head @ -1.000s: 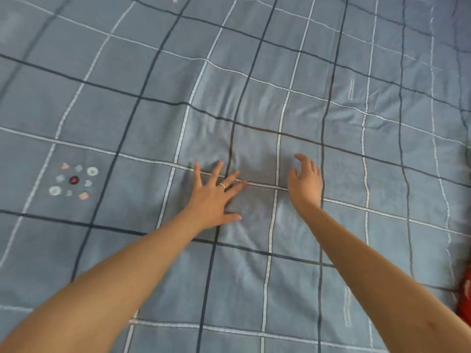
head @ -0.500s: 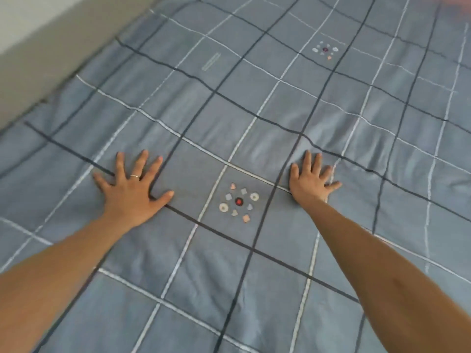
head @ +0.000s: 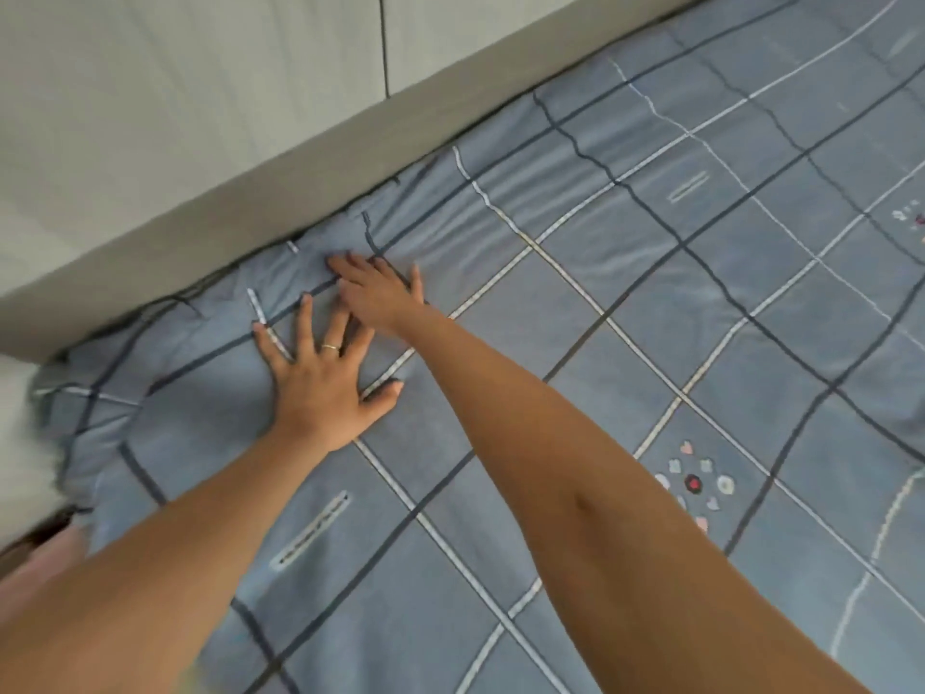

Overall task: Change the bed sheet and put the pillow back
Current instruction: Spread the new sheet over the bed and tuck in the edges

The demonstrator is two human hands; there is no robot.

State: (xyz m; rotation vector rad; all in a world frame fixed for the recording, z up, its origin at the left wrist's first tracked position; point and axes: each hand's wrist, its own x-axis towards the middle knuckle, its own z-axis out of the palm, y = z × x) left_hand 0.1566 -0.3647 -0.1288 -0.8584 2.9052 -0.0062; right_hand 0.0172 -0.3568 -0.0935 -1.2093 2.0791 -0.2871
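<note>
- Pale wall panels [head: 175, 92] are rising beyond our fingertips, smooth and matte, with a thin dark seam between two of them.
- Just past the fingertips, a grey rail [head: 250, 192] of the bed is running slantwise; it is looking padded and cloth-covered.
- Under both our palms the bed sheet [head: 650, 343] is lying spread over the bed: soft blue-grey cloth crossed by navy and white lines in a large check.
- Ahead of our fingers the sheet is bunching into folds against the rail; to the right of them it is lying flatter.
- We are pressing our left hand [head: 320, 388] flat on the sheet, fingers straight and spread apart, a thin pale ring [head: 330, 347] on one of them.
- We are laying our right hand [head: 383, 300] flat too, fingers straight and slightly apart, its palm crossing over the left fingertips and reaching nearer the rail.
- Well behind the fingers, beside our right forearm, a small motif [head: 693, 480] is showing: hearts and flowers ringed round a dark red centre.
- Between our forearms a narrow dashed strip [head: 310, 530] is showing like a label, too blurred for us to read.
</note>
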